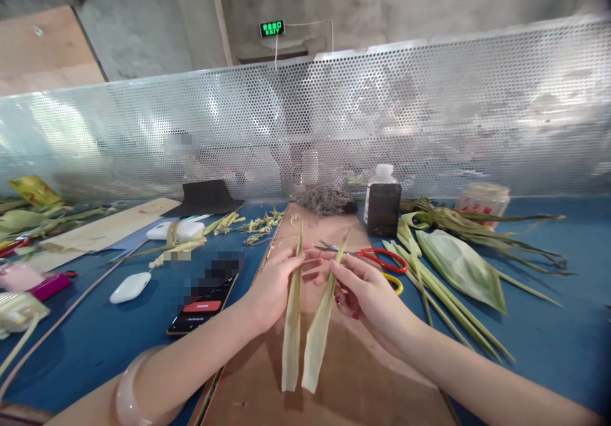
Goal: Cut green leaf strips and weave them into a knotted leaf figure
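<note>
Leaf strips (292, 330) pinched between thumb and fingers, one per hand, lower centre of the frame.
Left hand (271, 286) and right hand (368, 286) hold them over a brown board (377, 375); scissors (383, 259) show just behind the right.

Leaf strips (292, 337), two: pale yellow-green. Scissors (363, 254): one handle loop red, the other yellow. Board (267, 381): reddish brown. Bench (86, 349): deep blue. Broad leaf (461, 267): light green. Tangled strands (322, 200): grey. Rounded case (130, 288): white. Phone (205, 305): black, with a red band on its screen. Bangle (128, 389): milky pinkish white. Mesh panel (305, 114): silver-grey, dotted with small holes (an even, all-over pattern). Exit sign (272, 28): green on black.
</note>
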Demonstrator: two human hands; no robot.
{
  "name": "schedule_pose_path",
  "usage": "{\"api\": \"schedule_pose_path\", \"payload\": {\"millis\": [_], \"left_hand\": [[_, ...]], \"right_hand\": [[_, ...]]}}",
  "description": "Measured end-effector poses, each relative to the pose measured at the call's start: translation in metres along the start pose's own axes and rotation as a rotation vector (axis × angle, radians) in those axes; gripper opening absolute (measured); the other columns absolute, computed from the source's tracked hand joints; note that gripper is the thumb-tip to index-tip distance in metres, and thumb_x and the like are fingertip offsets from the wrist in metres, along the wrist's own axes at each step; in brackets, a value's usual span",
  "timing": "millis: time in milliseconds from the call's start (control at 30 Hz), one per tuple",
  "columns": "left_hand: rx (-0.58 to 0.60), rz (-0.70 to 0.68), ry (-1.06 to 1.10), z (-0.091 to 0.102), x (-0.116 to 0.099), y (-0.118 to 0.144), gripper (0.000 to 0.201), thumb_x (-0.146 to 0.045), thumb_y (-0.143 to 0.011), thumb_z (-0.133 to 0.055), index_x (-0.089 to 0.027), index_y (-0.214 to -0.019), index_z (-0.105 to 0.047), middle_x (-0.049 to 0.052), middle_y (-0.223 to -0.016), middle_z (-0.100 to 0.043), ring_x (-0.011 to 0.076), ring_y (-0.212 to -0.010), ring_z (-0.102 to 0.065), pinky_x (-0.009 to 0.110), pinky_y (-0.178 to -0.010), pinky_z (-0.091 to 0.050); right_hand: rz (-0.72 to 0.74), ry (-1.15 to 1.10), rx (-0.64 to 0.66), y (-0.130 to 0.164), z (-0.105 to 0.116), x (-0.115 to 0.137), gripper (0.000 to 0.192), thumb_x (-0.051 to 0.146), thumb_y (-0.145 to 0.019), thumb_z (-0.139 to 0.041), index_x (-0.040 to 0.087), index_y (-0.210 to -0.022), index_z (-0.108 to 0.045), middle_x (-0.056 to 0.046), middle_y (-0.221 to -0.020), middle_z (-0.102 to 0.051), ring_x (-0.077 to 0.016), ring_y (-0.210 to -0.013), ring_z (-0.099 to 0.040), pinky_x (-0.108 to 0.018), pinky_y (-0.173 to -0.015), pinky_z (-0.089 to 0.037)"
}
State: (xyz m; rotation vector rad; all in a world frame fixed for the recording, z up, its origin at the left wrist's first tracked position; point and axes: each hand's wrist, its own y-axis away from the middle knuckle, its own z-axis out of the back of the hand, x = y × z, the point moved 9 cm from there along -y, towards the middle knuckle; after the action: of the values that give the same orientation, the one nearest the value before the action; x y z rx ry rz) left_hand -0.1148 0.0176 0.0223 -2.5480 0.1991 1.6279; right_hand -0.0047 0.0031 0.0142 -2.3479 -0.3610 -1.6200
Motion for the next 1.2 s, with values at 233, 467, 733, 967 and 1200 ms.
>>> {"api": "schedule_pose_path", "payload": {"millis": [233,467,733,967,1200], "left_hand": [[-0.014,0.039,-0.026,-0.007,0.0,0.006,0.019,-0.011,-0.084,-0.057,-0.014,-0.102,-0.061,0.007,-0.093,-0.069,0.0134,-0.07,-0.066,0.028,-0.071,-0.054],[0.058,0.04,-0.036,-0.015,0.002,0.006,0.023,-0.013,-0.084,-0.055,-0.017,-0.107,-0.056,0.008,-0.094,-0.067,0.0158,-0.063,-0.065,0.03,-0.056,-0.056],[0.083,0.033,-0.048,-0.018,0.004,0.005,0.03,-0.017,-0.082,-0.058,-0.018,-0.111,-0.051,0.002,-0.074,-0.065,0.0147,-0.046,-0.06,0.031,-0.045,-0.053],[0.063,0.061,-0.026,-0.018,0.007,0.006,0.024,-0.015,-0.078,-0.061,-0.018,-0.101,-0.057,-0.002,-0.063,-0.059,0.0109,-0.043,-0.054,0.025,-0.044,-0.047],[0.016,0.066,0.009,-0.016,0.007,0.008,0.017,-0.014,-0.078,-0.055,-0.012,-0.091,-0.066,0.002,-0.063,-0.059,0.009,-0.048,-0.051,0.021,-0.047,-0.042]], "right_hand": [[0.071,-0.016,0.06,-0.003,-0.012,0.007,0.029,0.044,-0.08,-0.064,0.019,-0.091,-0.053,0.004,-0.062,-0.052,-0.0062,-0.047,-0.036,-0.02,-0.043,-0.025],[0.199,0.107,0.129,-0.005,-0.026,0.016,0.024,0.041,-0.086,-0.056,0.02,-0.083,-0.047,0.002,-0.068,-0.056,-0.008,-0.048,-0.04,-0.023,-0.045,-0.033],[0.217,0.049,0.173,0.0,-0.035,0.024,0.022,0.041,-0.088,-0.055,0.019,-0.086,-0.051,-0.002,-0.082,-0.062,-0.0078,-0.052,-0.044,-0.022,-0.046,-0.035],[0.253,0.187,0.206,-0.006,-0.035,0.017,0.021,0.041,-0.091,-0.05,0.019,-0.089,-0.05,0.004,-0.066,-0.051,-0.0079,-0.049,-0.041,-0.023,-0.046,-0.034],[0.242,0.308,0.252,-0.007,-0.039,0.015,0.021,0.04,-0.088,-0.054,0.022,-0.097,-0.051,0.003,-0.072,-0.05,-0.0093,-0.057,-0.043,-0.023,-0.051,-0.036]]}}
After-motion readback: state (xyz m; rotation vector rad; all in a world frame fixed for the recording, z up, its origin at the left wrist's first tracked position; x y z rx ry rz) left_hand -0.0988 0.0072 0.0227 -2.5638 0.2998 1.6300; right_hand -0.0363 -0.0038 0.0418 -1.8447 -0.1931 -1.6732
